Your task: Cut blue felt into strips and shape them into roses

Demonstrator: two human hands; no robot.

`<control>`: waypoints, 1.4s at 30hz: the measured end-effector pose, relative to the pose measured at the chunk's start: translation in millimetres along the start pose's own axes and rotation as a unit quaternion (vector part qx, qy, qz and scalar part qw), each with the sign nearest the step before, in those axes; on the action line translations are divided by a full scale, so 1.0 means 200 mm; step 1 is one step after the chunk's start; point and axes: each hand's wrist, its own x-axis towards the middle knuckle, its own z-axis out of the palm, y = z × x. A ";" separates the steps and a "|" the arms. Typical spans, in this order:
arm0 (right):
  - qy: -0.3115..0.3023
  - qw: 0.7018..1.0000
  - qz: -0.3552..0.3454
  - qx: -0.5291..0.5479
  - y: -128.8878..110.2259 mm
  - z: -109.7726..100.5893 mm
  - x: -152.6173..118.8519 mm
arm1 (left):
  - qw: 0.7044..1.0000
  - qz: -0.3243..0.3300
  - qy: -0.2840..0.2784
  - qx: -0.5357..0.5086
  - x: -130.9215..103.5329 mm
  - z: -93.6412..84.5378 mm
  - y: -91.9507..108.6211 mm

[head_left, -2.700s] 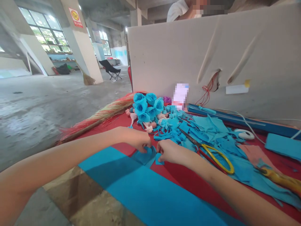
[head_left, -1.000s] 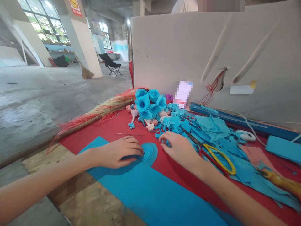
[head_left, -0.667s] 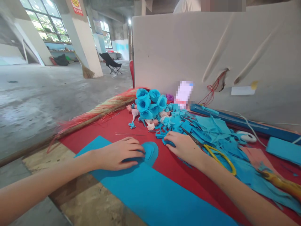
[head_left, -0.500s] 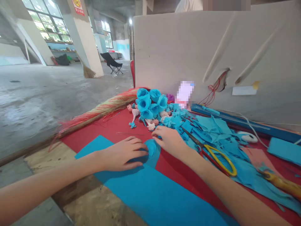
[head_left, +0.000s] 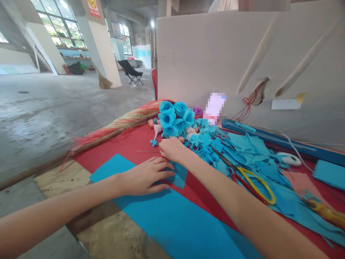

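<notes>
My left hand lies palm down with fingers spread on a small blue paper piece, which overlaps a long blue paper sheet. Just beyond it, my right hand has its fingers pinched together at the right end of a thin wire on the red tabletop. The fingertips hide that end. Blue paper flowers stand bunched behind my right hand, with small pink and blue twisted pieces beside them.
Scissors with yellow and red handles lie right of my right arm among blue paper scraps. A wooden-handled tool sits at far right. Straw-like bundle edges the table's left. A phone leans against the white panel.
My right hand has moved left from beside the small blue paper to the wire and closed its fingers there. My left hand stays on the paper. The view has shifted slightly.
</notes>
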 end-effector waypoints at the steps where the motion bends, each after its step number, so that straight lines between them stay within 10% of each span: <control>1: -0.007 1.000 -0.007 -0.001 0.00 0.00 0.01 | 1.000 0.003 0.003 -0.002 0.00 0.00 0.00; 15: 0.004 0.999 0.023 0.026 0.06 -0.21 -0.21 | 1.000 0.006 0.014 0.016 0.01 0.01 -0.03; 27: -0.070 0.989 0.081 0.099 0.10 -0.05 -0.36 | 0.997 -0.003 0.016 0.070 0.03 0.02 -0.06; 36: 0.025 0.987 0.097 0.128 0.16 -0.08 -0.42 | 0.998 0.002 0.047 0.031 0.02 0.04 -0.09; 42: 0.141 0.970 0.063 0.186 -0.07 -0.19 -0.75 | 0.995 0.003 0.099 0.010 0.02 -0.01 -0.07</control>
